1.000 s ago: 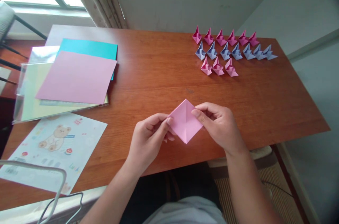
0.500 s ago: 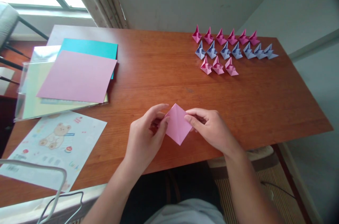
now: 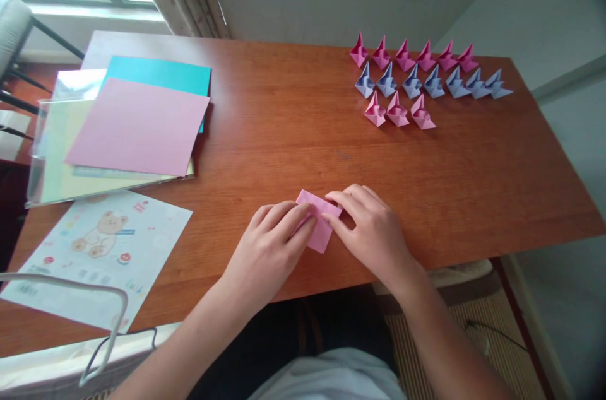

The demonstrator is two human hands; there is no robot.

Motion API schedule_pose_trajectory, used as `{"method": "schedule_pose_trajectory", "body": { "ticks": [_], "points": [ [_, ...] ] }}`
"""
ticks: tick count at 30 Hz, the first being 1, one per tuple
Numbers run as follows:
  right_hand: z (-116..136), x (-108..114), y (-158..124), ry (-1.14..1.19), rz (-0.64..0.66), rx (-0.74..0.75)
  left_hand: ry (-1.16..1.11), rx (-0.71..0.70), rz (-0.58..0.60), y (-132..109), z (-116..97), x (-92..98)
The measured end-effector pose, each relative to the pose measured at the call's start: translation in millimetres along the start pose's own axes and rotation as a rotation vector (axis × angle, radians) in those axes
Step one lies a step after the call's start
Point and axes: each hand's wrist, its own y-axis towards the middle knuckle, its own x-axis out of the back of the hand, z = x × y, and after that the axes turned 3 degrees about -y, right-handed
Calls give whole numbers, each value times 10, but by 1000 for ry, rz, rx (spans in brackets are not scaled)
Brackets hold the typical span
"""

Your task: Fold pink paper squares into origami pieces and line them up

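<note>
A small folded pink paper point(image 3: 320, 223) lies on the brown wooden table point(image 3: 284, 129) near its front edge. My left hand point(image 3: 269, 248) rests on its left side with the fingers laid flat over it. My right hand point(image 3: 372, 229) presses on its right side, fingertips on the fold. Both hands hide part of the paper.
Several folded pink and blue paper figures point(image 3: 416, 81) stand in three rows at the back right. A stack of coloured sheets point(image 3: 132, 125) with a pink one on top lies at the left, a bear-printed sheet point(image 3: 99, 248) in front of it. A wire frame point(image 3: 89, 318) sits bottom left.
The pink paper was held up as an open diamond between both hands; now it is lowered onto the table, folded smaller, and both hands press it flat.
</note>
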Motion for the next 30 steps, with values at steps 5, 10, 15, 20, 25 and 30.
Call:
{"method": "schedule_pose_trajectory", "body": {
  "ticks": [5,10,15,20,25,30],
  "points": [
    [-81,22,-77,60,-45,92,-28,-39,25,-3,39,54],
    [-257,139,-122,142,40,259,-104,-26,63,-48,83,51],
    [-301,175,-104,69,66,411,-153,-14,29,-65,113,17],
    [-263,120,-82,45,36,487,-159,-3,11,-61,111,10],
    [-303,117,-97,99,1,379,-168,16,14,-76,107,9],
    [-322,117,-101,96,-34,296,-203,25,2,-66,117,-3]
  ]
}}
